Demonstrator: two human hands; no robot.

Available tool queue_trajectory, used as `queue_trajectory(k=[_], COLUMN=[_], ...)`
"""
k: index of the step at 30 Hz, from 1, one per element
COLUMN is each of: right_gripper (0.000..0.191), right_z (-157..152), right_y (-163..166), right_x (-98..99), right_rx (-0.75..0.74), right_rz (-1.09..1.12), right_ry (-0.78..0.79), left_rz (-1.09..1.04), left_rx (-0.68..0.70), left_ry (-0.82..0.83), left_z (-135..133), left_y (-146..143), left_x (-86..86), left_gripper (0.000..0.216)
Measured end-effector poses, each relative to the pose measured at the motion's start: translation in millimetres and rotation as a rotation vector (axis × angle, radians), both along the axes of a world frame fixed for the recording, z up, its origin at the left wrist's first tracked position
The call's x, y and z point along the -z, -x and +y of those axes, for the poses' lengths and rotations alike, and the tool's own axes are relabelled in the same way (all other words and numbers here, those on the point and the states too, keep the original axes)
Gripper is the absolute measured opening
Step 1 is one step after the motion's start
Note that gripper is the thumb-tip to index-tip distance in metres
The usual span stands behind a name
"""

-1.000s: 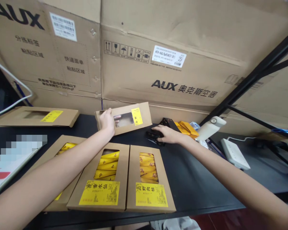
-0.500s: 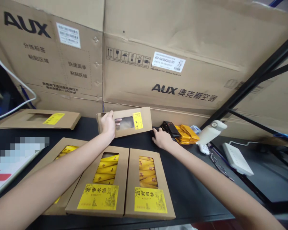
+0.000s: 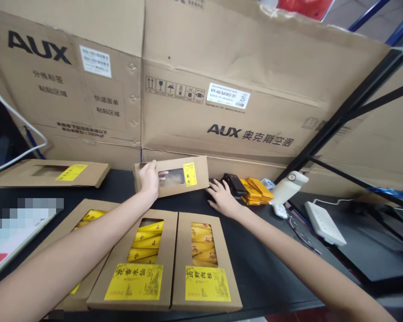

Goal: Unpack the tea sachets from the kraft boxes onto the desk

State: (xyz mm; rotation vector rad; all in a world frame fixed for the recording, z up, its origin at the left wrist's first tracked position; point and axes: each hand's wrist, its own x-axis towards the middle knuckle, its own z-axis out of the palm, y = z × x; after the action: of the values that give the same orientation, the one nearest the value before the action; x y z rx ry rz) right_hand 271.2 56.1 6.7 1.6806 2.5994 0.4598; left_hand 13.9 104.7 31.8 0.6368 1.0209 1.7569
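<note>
My left hand [image 3: 149,179] grips the left end of a kraft cardboard box [image 3: 201,176] with a clear window and a yellow label; some fingers show through the window. The box is tilted above the black tabletop. My right hand [image 3: 225,200] is open, fingers spread, just beyond the box's right end and beside a pile of black packets [image 3: 235,187]. Orange packets [image 3: 257,191] lie right of these. In front, a windowed box [image 3: 166,250] and another windowed box [image 3: 226,255] hold yellow packets. A third such box [image 3: 83,214] is partly hidden by my left forearm.
Another windowed box [image 3: 96,174] lies at the back left. Large AUX cartons [image 3: 255,53] stand behind the table. At the right are a cream bottle [image 3: 289,188], a white power strip [image 3: 324,221] and a black metal frame [image 3: 332,120]. A blurred-out flat object [image 3: 23,241] sits left.
My right hand's fingers have spread out near the black packets. My left hand keeps hold of the box. The view has shifted slightly.
</note>
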Motion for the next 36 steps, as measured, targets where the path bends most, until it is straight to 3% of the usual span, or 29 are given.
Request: queue_trajectory(k=[4, 11, 13, 16, 19, 21, 25, 30, 33, 36], right_gripper=[0.033, 0.031, 0.030, 0.031, 0.042, 0.049, 0.057, 0.054, 0.052, 0.053], right_z=[2, 16, 14, 7, -4, -12, -28, -36, -33, -30], right_y=[-7, -6, -7, -7, -1, 6, 17, 15, 8, 3], right_x=[18.6, 20.0, 18.3, 15.4, 15.2, 16.8, 18.3, 14.8, 13.8, 14.0], right_rx=[0.036, 0.184, 0.158, 0.103, 0.115, 0.099, 0.067, 0.205, 0.242, 0.267], right_rz=[0.025, 0.047, 0.201, 0.743, 1.340, 1.547, 1.667, 1.831, 1.890, 1.942], right_ry=[-0.065, -0.114, -0.174, -0.264, -0.116, 0.018, 0.151, 0.278, 0.300, 0.276], left_rz=[-0.002, 0.012, 0.020, 0.017, 0.027, 0.046, 0.108, 0.204, 0.312, 0.409], left_rx=[-0.002, -0.004, 0.001, 0.048, 0.159, 0.260, 0.447, 0.577, 0.552, 0.432], left_ry=[0.001, 0.021, 0.019, 0.007, -0.019, -0.051, -0.093, -0.021, -0.003, -0.071], left_z=[1, 0, -1, -3, -6, -8, -10, -17, -21, -19], left_y=[-1, -1, -1, -2, -5, -7, -11, -15, -16, -16], left_x=[1.0, -0.6, -1.5, -2.9, -2.4, -0.6, 2.2, -0.4, -1.0, 1.4], left_gripper=[0.010, 0.010, 0.011, 0.011, 0.011, 0.014, 0.020, 0.015, 0.015, 0.019])
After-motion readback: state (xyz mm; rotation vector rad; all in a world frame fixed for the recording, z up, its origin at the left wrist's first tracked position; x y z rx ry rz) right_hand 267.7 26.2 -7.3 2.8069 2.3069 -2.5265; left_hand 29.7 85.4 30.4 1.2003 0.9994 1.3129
